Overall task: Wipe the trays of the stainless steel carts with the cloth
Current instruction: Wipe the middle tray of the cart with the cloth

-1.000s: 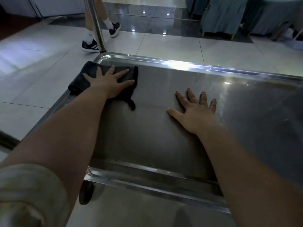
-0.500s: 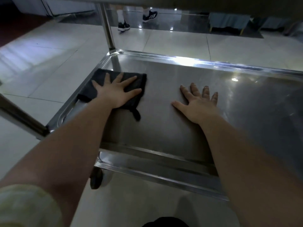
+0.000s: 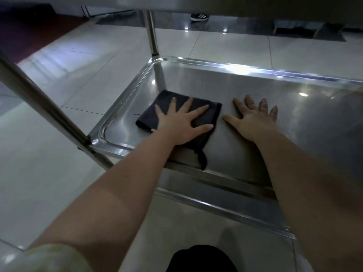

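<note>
Both hands lie flat inside the tray (image 3: 235,66). The left hand (image 3: 180,122) presses the cloth (image 3: 165,101) down with fingers straight and spread, gripping nothing. The right hand (image 3: 253,119) rests open, palm down, on bare steel just beside the cloth, and seems to brace the person. The dark folded cloth sits in the tray's left part, a little in from its left rim, with a loose tail trailing toward the near rim.

Wiping looks under way on this tray, though the steel shows no clear line between wiped and unwiped. The long stretch toward the tray's right end probably remains to be done, and I cannot tell how much else is finished. An upright post (image 3: 152,34) rises from the tray's far left corner to an upper shelf (image 3: 255,4), of which only the underside shows. Pale tiled floor (image 3: 78,79) lies beyond the tray.
</note>
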The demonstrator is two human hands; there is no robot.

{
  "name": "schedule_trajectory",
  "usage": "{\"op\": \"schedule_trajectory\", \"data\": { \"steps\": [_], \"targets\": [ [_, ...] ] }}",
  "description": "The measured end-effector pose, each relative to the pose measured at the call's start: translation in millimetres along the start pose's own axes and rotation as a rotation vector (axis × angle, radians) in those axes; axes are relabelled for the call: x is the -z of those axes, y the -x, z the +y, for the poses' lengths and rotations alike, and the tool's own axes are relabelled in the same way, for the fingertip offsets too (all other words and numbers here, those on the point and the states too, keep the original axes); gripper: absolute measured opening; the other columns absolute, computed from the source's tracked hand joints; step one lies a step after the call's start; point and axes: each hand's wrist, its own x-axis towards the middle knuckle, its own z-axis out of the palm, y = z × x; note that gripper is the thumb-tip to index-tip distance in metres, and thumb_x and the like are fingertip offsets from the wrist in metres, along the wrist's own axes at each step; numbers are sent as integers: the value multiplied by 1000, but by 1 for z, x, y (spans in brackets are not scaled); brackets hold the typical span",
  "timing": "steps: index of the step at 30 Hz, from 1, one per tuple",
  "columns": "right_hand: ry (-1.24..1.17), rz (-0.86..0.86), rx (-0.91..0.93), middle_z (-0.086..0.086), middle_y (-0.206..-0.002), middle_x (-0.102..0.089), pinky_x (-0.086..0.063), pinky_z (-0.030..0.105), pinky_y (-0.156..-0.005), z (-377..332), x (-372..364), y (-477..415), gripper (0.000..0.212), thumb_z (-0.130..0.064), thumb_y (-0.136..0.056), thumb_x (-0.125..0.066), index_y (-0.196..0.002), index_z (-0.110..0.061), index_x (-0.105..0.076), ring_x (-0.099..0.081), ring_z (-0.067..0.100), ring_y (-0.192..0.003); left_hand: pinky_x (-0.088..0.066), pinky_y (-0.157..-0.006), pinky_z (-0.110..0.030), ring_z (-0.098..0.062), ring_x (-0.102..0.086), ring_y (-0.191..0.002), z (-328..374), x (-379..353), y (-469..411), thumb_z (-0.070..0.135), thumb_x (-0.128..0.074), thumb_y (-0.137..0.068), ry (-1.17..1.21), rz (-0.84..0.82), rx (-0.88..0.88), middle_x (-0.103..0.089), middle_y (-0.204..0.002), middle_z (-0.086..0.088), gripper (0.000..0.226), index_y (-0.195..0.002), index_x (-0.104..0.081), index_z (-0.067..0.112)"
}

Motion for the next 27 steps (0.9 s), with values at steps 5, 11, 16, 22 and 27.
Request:
{"op": "schedule_trajectory", "data": {
  "steps": [5,11,16,22,27],
  "targets": [
    [-14,-16,-9,-8,-164,5,11,60,-114,-3,1,0,84,-88,-79,-18,-151,-49,0,10,33,-149,8,-106,-75,-33,10,-149,-107,11,40,99,-1,-61,-35,-24,276,9,-163,15,80,-136,7,72],
    [-42,13,25,-3,-164,-12,-5,65,-114,-11,6,39,64,-65,-96,-29,-153,-39,-15,-10,34,-148,11,-106,-74,-34,12,-149,-111,11,49,99,4,-60,-32,-25,263,9,-163,14,77,-133,13,74],
    [66,-19,48,-4,-164,8,5,59,-116,-9,-20,96,61,-64,-94,-1,-152,-45,8,7,38,-149,11,-105,-76,-37,15,-148,-103,15,51,98,6,-59,-44,-72,284,13,-163,11,83,-136,14,70],
    [81,28,34,-5,-164,5,4,60,-117,-14,-18,96,60,-62,-97,-5,-153,-43,5,5,38,-149,12,-100,-79,-46,18,-144,3,3,58,99,-1,-61,-9,-121,95,15,-163,7,87,-140,12,65],
    [21,56,35,-7,-164,-2,1,58,-118,-9,-16,99,60,-61,-97,-12,-153,-44,-2,2,35,-149,16,-101,-77,-40,18,-146,58,-8,74,98,-12,-64,48,-88,44,11,-164,9,88,-143,3,63]
  ]
}}
